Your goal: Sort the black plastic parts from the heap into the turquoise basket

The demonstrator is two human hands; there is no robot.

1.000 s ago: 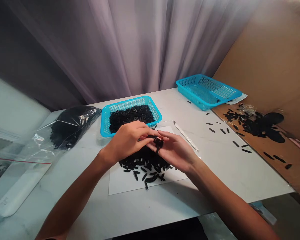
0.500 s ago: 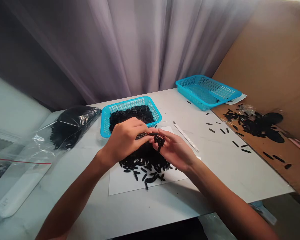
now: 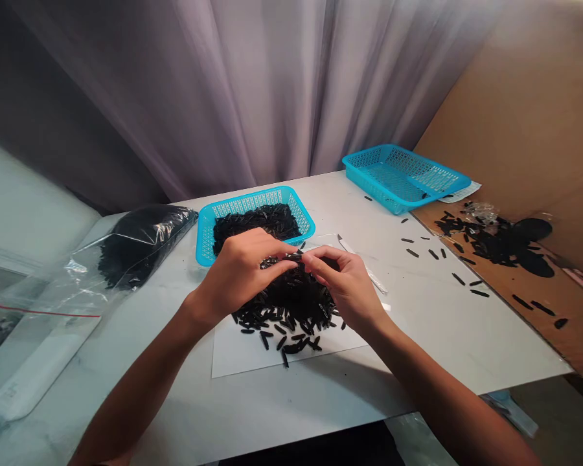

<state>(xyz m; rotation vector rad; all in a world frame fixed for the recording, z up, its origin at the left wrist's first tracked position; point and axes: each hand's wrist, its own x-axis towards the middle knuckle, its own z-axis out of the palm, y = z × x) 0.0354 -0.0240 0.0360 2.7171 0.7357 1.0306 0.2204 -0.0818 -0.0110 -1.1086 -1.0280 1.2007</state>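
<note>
My left hand (image 3: 250, 262) pinches a small black elongated piece (image 3: 295, 257) between thumb and fingers. At its other end the fingertips of my right hand (image 3: 347, 278) close on the same piece, so both hands meet over the pile. Below them lies a heap of similar black pieces (image 3: 296, 307) on a white sheet (image 3: 233, 362). Just behind my left hand stands a blue plastic basket (image 3: 205, 239) holding many more of these pieces. My palms are turned away, so whether more pieces sit inside either hand is hidden.
On the left lies a clear zip bag (image 3: 140, 239) full of black material. A second blue basket (image 3: 388, 194) stands at the back right. A white-handled slim tool (image 3: 376, 281) lies right of the sheet. Loose black pieces (image 3: 495, 243) scatter over the brown board at right.
My right hand has turned from palm up, with several black pieces showing in it, to fingers bent down in a pinch. My left hand stays nearly in place.
</note>
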